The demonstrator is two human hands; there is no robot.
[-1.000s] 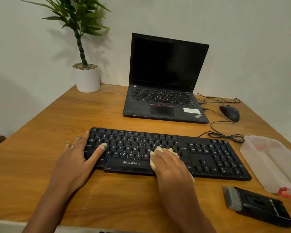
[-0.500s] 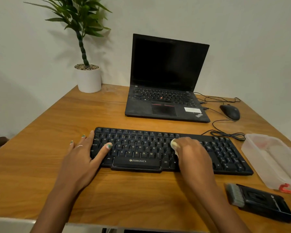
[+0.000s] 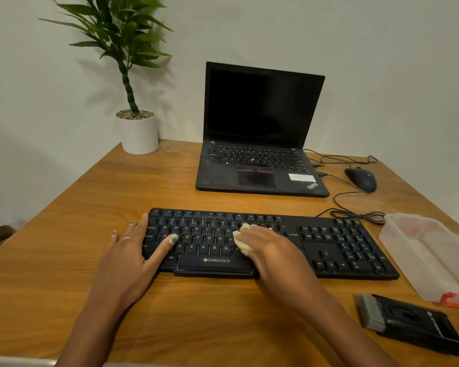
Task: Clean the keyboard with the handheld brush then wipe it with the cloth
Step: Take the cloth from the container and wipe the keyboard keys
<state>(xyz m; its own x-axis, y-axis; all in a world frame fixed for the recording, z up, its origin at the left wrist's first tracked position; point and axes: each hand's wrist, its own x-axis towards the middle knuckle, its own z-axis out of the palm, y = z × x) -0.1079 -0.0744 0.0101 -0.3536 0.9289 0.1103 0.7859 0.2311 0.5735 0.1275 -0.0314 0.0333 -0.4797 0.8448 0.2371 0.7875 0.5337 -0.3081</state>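
Head view: nearest you, the brush (image 3: 408,323) lies set down on the desk (image 3: 64,260). Your right hand (image 3: 273,250), pressing the cloth (image 3: 240,239), has swept back left onto the keyboard (image 3: 342,247) middle keys; your flat left hand (image 3: 133,256) steadies it. Wiping continues; the number pad awaits.

The black full-size plastic keyboard (image 3: 270,242) near the middle of the counter carries "ZEBRONICS" in white beside a small logo on its near edge, and white key legends such as Q, W, E, R, V, B, N and "Alt". The open black laptop (image 3: 260,144) farther back shows "ThinkPad" at its near right corner. White lettering on the black handheld brush (image 3: 411,323) at near right is too blurred to read.
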